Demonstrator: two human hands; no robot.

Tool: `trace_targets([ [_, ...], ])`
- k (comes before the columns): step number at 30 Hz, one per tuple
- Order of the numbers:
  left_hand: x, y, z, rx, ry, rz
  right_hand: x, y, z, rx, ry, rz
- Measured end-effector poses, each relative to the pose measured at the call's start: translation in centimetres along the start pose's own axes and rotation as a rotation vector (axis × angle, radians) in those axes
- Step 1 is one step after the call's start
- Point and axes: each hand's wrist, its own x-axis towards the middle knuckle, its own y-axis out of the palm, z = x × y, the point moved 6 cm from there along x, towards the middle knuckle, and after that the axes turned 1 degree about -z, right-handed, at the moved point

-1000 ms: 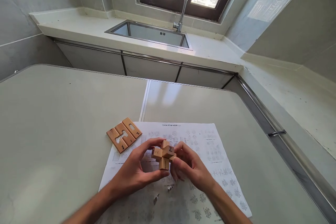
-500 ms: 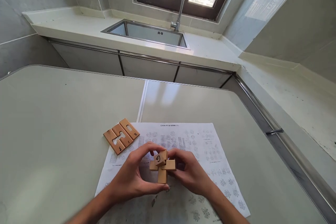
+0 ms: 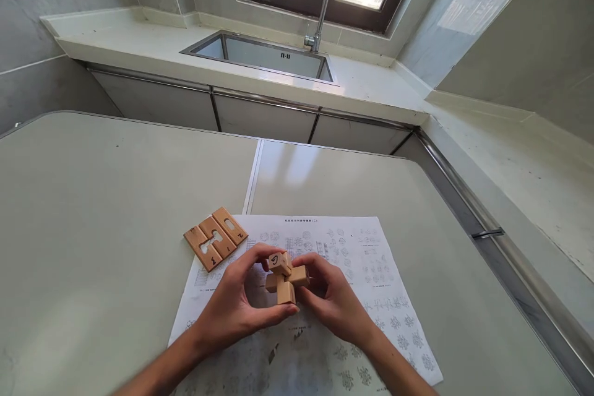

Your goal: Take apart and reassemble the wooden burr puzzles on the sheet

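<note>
Between my two hands, above the printed sheet (image 3: 334, 328), is a wooden burr puzzle (image 3: 286, 291) made of interlocking light blocks. One block end at its top carries a hand-written mark like a G. My left hand (image 3: 241, 297) is closed on it, fingers at the top and thumb under the lower front block. From the other side my right hand (image 3: 331, 300) grips the block that sticks out to the right. Its fingertips are partly hidden behind the wood. Flat wooden pieces with cut-out slots (image 3: 216, 239), numbered 1, 2 and 3, lie side by side at the sheet's upper left corner.
The sheet of small line drawings lies on a pale table (image 3: 116, 229) with a seam (image 3: 253, 176) down its middle. Beyond the table's far edge is a counter (image 3: 371, 90) with a sink (image 3: 264, 55) and a tap (image 3: 325, 0) under a window.
The burr puzzle has been raised slightly and tilted, so its blocks show at a different angle. Both hands moved up a little with it and keep their hold.
</note>
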Motion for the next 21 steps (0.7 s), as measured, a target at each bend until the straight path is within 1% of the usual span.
trace_targets([
  [5,0.1,-0.4,0.1,-0.003,-0.020,-0.022,0.0,0.1,0.3,-0.002,-0.015,0.007],
  [9,0.3,-0.8,0.6,0.023,-0.064,-0.069,0.1,0.3,0.7,0.034,-0.017,0.039],
  [13,0.3,-0.9,0.8,0.023,-0.115,-0.070,0.1,0.3,0.8,0.046,-0.032,0.052],
  [17,0.2,-0.8,0.8,-0.001,-0.133,-0.067,0.2,-0.3,0.4,-0.048,-0.060,-0.046],
  [19,0.2,-0.9,0.9,0.003,-0.141,-0.076,0.3,-0.9,0.3,-0.161,-0.101,-0.125],
  [21,0.2,-0.9,1.1,0.014,-0.144,-0.084,0.2,-1.3,0.5,-0.289,-0.177,-0.199],
])
